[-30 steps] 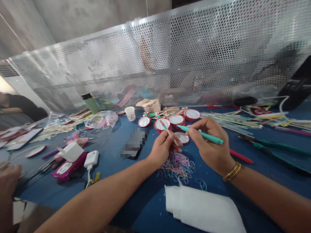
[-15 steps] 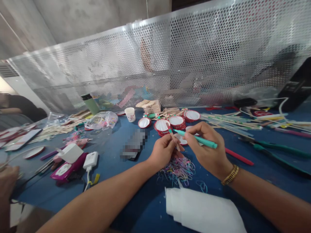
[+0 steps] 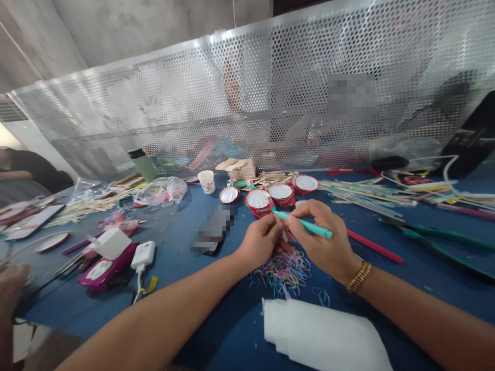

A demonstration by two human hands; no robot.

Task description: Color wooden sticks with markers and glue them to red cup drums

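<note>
My left hand (image 3: pixel 260 242) pinches a flat wooden stick (image 3: pixel 285 235) whose upper end is coloured red with green below. In my right hand (image 3: pixel 323 242) is a teal marker pen (image 3: pixel 309 226), its tip at the coloured part of the stick. Beneath both hands lies a tangle of colourful rubber bands (image 3: pixel 285 270). Just beyond them stand red-rimmed round drums with white tops (image 3: pixel 257 199). A red marker pen (image 3: pixel 375 246) rests on the table to the right of my right hand.
A white roll (image 3: pixel 325 335) lies in front of me. Pliers with green handles (image 3: pixel 444 242) are at right, a phone (image 3: pixel 214 229) and white charger (image 3: pixel 144 255) at left. A paper cup (image 3: pixel 207 182) stands behind. Another person's hand (image 3: pixel 11 283) shows at far left.
My right hand has moved left and slightly down, bringing the teal marker pen's tip onto the stick. My left hand has stayed nearly still, holding the stick.
</note>
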